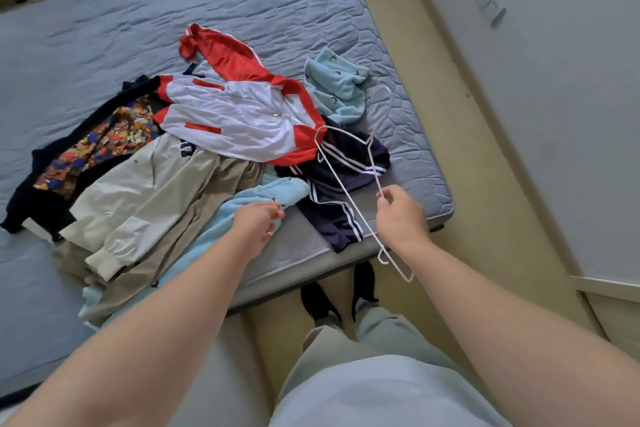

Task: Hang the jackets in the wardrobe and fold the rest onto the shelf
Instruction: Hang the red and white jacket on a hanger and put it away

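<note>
White wire hanger: pinched by the right hand between thumb and curled fingers. Held over the near corner of the mattress, hook end pointing back toward the wrist. Bare, with no garment on it.

Left hand: fingers loosely curled, with the tips at the edge of the pale-blue fleece piece. Gripping or merely touching, cannot tell.

Clothing, all in one loose heap on the mattress, none folded:
- red-and-white jacket, spread on top of the heap, front closed, one red sleeve thrown toward the far side;
- cream jacket, left of centre, partly under the red-and-white one;
- dark jacket with bright patterned lining showing, at the left edge of the heap;
- navy striped garment, crumpled beneath the hanger, near the mattress edge;
- second pale-blue piece, bunched at the far right, apart from the first.

Wardrobe and shelf: not identifiable in this view.

Progress, judged from the lie of things: at the very start. Nothing on a hanger and nothing folded. Step in hand: probably readying the hanger for a first jacket, the red-and-white one being uppermost and easiest to lift. Left to do: three apparent jackets to hang, and the navy and pale-blue items to fold and shelve.
</note>
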